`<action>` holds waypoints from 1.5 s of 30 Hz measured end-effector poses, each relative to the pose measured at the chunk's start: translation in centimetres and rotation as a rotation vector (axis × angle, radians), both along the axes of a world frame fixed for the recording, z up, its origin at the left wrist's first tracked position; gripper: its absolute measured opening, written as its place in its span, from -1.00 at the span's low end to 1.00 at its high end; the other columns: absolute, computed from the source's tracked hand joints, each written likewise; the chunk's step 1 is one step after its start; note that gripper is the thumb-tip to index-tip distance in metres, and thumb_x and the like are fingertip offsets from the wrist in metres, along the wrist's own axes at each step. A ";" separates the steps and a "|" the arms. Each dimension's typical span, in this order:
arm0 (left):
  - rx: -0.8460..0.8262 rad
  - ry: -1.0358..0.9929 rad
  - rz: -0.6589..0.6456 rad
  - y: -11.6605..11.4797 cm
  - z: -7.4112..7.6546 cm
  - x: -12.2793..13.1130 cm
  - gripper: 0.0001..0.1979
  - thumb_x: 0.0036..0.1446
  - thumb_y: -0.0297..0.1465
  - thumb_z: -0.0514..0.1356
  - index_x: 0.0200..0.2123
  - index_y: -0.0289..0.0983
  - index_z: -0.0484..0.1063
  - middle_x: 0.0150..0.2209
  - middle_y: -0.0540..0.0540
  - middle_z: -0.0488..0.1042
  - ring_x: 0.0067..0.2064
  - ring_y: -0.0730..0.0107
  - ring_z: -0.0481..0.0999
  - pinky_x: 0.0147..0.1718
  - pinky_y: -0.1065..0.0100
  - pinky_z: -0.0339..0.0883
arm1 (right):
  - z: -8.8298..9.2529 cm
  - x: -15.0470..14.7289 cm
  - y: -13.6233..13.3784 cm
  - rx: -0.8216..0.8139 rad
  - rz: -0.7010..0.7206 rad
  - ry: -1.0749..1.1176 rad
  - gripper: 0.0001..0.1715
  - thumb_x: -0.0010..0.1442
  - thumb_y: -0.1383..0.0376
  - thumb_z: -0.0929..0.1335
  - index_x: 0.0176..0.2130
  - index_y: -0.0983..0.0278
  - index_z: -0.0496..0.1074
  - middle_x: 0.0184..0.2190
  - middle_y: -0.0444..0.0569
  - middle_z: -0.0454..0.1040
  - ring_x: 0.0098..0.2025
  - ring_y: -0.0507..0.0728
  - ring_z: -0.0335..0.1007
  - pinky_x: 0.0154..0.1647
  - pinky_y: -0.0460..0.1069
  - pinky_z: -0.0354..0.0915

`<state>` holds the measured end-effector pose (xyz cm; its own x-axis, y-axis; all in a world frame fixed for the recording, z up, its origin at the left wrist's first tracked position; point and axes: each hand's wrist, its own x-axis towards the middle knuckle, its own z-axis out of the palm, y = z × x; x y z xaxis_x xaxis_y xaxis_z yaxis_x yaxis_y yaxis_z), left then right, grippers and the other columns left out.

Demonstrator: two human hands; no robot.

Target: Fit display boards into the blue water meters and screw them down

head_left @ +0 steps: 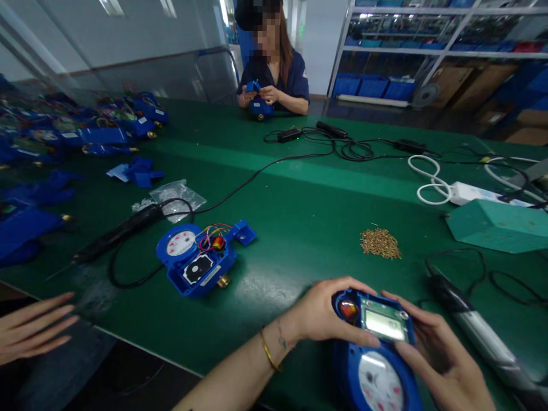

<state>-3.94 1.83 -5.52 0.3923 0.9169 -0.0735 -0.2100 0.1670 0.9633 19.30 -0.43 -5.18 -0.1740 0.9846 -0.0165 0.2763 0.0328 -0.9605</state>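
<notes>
Between my two hands is a blue water meter (349,365) with its electronics housing uncovered. A circuit board with a small display (385,326) and an orange-red round part (349,310) show inside it; the round dial (380,381) faces up nearer to me. My left hand (331,314) wraps the housing's left side, thumb along its near edge. My right hand (440,348) grips the right side, thumb by the display's lower corner. Right of it lies an electric screwdriver (475,331). Beyond the meter sits a pile of small brass-coloured screws (380,244).
Another open blue meter (197,265) with loose wires lies left of me, near a black screwdriver (120,231) and a plastic bag (177,200). A co-worker's hand (38,328) is at the left edge. Opposite, a person (278,74) holds a blue part. A teal box (499,225) stands right.
</notes>
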 end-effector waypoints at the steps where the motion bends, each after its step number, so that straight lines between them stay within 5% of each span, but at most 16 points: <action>1: -0.004 0.008 -0.003 0.0 0.0 -0.1 -0.35 -0.26 -0.34 0.54 -0.01 -0.21 0.52 -0.15 -0.06 0.58 -0.13 0.28 0.52 -0.07 0.29 0.36 | 0.1 0.4 0.8 -0.005 0.021 -0.004 -0.56 0.18 0.04 0.44 0.00 0.18 0.47 0.12 0.10 0.48 0.14 0.29 0.43 0.03 0.01 0.48; 4: -0.016 0.050 -0.019 0.1 -0.1 -0.3 -0.34 -0.27 -0.33 0.54 0.00 -0.19 0.53 -0.16 -0.06 0.58 -0.16 0.29 0.51 -0.11 0.29 0.37 | 0.1 1.6 4.8 0.054 0.064 -0.171 -0.56 0.26 -0.06 0.33 -0.17 0.20 0.56 -0.02 0.10 0.57 0.06 0.31 0.50 0.01 0.09 0.50; 7: -0.020 0.065 -0.032 0.2 -0.1 -0.5 -0.34 -0.26 -0.33 0.53 0.01 -0.18 0.54 -0.15 -0.06 0.59 -0.16 0.29 0.51 -0.12 0.28 0.38 | -0.9 1.8 10.5 0.332 0.174 -0.634 -0.57 0.27 -0.02 0.30 -0.20 0.22 0.58 -0.24 0.04 0.64 -0.23 0.23 0.62 -0.22 0.03 0.55; 13: -0.016 0.073 -0.039 0.4 0.1 -0.8 -0.35 -0.25 -0.30 0.52 0.01 -0.21 0.53 -0.11 -0.10 0.59 -0.12 0.22 0.53 -0.10 0.25 0.40 | -3.2 -0.4 17.3 0.538 0.329 -0.864 -0.69 0.29 0.24 0.24 -0.31 0.23 0.54 -0.33 0.02 0.59 -0.29 0.18 0.55 -0.28 0.02 0.45; 23: 0.040 0.090 -0.059 0.6 0.2 -0.5 -0.36 -0.20 -0.27 0.51 0.02 -0.20 0.52 -0.07 -0.12 0.58 -0.08 0.17 0.54 -0.02 0.18 0.40 | -1.8 -2.7 17.7 0.740 0.685 -1.234 -0.72 0.19 0.60 0.24 -0.39 0.32 0.42 -0.35 0.12 0.46 -0.27 0.21 0.40 -0.28 0.01 0.30; 31: 0.047 0.072 -0.074 0.5 0.1 -0.3 -0.36 -0.17 -0.25 0.50 0.03 -0.23 0.49 -0.12 -0.11 0.59 -0.13 0.21 0.56 -0.07 0.22 0.41 | -1.0 -3.0 18.6 0.755 0.814 -1.237 -0.73 0.19 0.60 0.23 -0.39 0.31 0.40 -0.35 0.10 0.44 -0.27 0.18 0.36 -0.25 -0.01 0.25; 39: 0.105 0.094 -0.035 0.6 -0.1 -0.2 -0.41 -0.18 -0.27 0.49 0.00 -0.20 0.52 -0.07 -0.11 0.57 -0.07 0.17 0.54 -0.02 0.20 0.40 | -0.2 -0.4 18.4 0.675 0.611 -1.055 -0.73 0.31 0.36 0.17 -0.36 0.26 0.37 -0.45 0.02 0.44 -0.45 0.12 0.41 -0.45 -0.04 0.25; 45: 0.098 0.081 -0.053 0.6 -0.1 -0.2 -0.39 -0.16 -0.26 0.47 0.03 -0.19 0.52 -0.06 -0.12 0.56 -0.05 0.14 0.54 0.03 0.15 0.39 | 3.5 1.1 15.8 0.495 0.344 -0.828 -0.70 0.30 0.07 0.29 -0.29 0.21 0.46 -0.41 -0.03 0.57 -0.42 0.14 0.53 -0.39 -0.01 0.41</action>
